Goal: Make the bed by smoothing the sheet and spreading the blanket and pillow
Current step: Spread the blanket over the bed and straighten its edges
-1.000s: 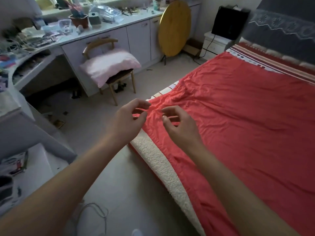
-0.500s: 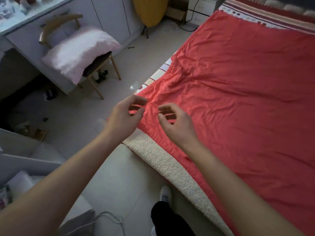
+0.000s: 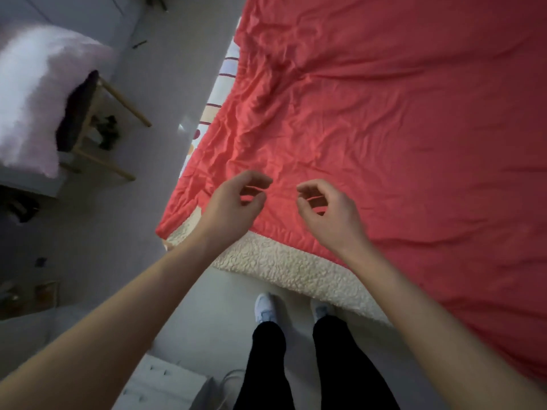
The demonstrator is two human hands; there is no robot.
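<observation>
A wrinkled red blanket (image 3: pixel 384 128) covers the bed, and its cream fleece underside (image 3: pixel 281 261) shows along the near edge. A strip of striped sheet (image 3: pixel 219 93) peeks out at the bed's left side. My left hand (image 3: pixel 233 202) and my right hand (image 3: pixel 325 211) hover side by side just above the blanket near its near left corner. Their fingers are loosely curled, with nothing held between them. A pale pink pillow (image 3: pixel 38 93) lies on a chair to the left of the bed.
The wooden chair (image 3: pixel 118 99) stands on the grey floor at the left, about a step from the bed. My legs and white shoes (image 3: pixel 266 309) are at the bed's near edge. A white box (image 3: pixel 165 386) and a cable lie on the floor at the bottom.
The view has tilted down toward the bed's near edge and my feet. My hands have moved slightly apart and now sit over the blanket rather than at its corner.
</observation>
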